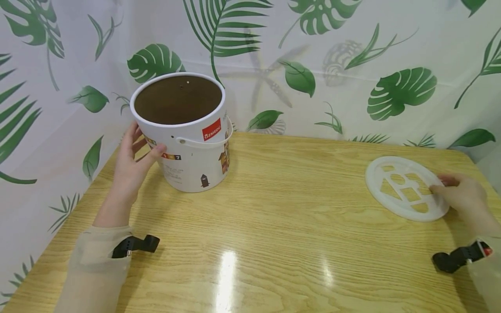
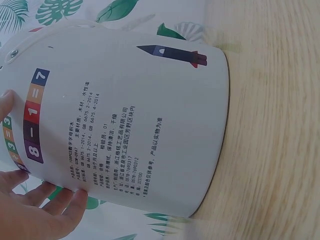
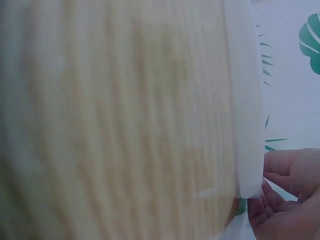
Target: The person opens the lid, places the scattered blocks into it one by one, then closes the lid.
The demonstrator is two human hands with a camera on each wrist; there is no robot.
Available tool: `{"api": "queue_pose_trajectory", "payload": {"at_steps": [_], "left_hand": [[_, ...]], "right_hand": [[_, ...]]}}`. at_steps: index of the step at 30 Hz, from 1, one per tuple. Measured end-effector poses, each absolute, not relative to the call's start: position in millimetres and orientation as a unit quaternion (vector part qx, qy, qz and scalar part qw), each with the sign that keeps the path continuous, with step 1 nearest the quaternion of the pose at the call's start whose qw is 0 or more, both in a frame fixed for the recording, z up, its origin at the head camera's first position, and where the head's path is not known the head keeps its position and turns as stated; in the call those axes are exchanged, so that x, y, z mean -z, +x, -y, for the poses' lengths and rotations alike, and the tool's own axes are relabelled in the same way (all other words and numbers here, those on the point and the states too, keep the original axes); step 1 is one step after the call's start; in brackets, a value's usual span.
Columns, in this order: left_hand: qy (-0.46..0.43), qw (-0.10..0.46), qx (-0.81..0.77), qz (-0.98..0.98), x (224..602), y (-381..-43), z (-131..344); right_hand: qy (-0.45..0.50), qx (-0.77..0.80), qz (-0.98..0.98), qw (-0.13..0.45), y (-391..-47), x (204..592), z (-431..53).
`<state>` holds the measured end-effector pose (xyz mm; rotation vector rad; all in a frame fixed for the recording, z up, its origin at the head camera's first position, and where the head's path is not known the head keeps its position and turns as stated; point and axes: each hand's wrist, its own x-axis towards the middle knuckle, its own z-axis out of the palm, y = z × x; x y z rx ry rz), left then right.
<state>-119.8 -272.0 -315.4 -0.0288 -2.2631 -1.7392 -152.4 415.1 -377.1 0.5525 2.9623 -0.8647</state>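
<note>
A tall white bucket [image 1: 192, 165] with printed pictures, a red label and a white handle stands upright at the table's back left. It has no lid on, and its brown inside shows. My left hand [image 1: 131, 161] grips the bucket's left side, thumb on the front wall and fingers spread around behind. Printed text and number tiles on the bucket [image 2: 150, 125] show in the left wrist view. At the right, my right hand [image 1: 465, 193] pinches the edge of a round white lid [image 1: 385, 200] with shaped cut-outs. Only the lid's rim [image 3: 247, 110] is distinct in the right wrist view.
A wood-grain table [image 1: 274, 226] spans the view between both hands. Behind it hangs a white cloth [image 1: 242, 95] printed with green leaves, close to the bucket. Black wrist cameras [image 1: 455, 258] sit on both sleeves.
</note>
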Motion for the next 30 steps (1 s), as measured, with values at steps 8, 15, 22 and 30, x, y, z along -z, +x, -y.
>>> {"api": "queue_pose_trajectory", "payload": {"at_steps": [8,15,22,30], "left_hand": [[-0.016,0.148,0.607,0.781,315.0,-119.0,271.1],[-0.010,0.146,0.603,0.785,315.3,-117.2,270.9],[-0.004,0.144,0.600,0.787,315.7,-116.1,270.6],[-0.008,0.145,0.600,0.787,315.7,-115.0,269.8]], "right_hand": [[0.169,0.251,-0.953,-0.008,-152.3,376.1,-412.7],[0.174,0.252,-0.952,0.000,-153.5,372.7,-406.7],[0.168,0.242,-0.956,-0.012,-156.3,368.3,-392.4],[0.096,0.235,-0.967,-0.028,-156.0,360.5,-376.6]]}}
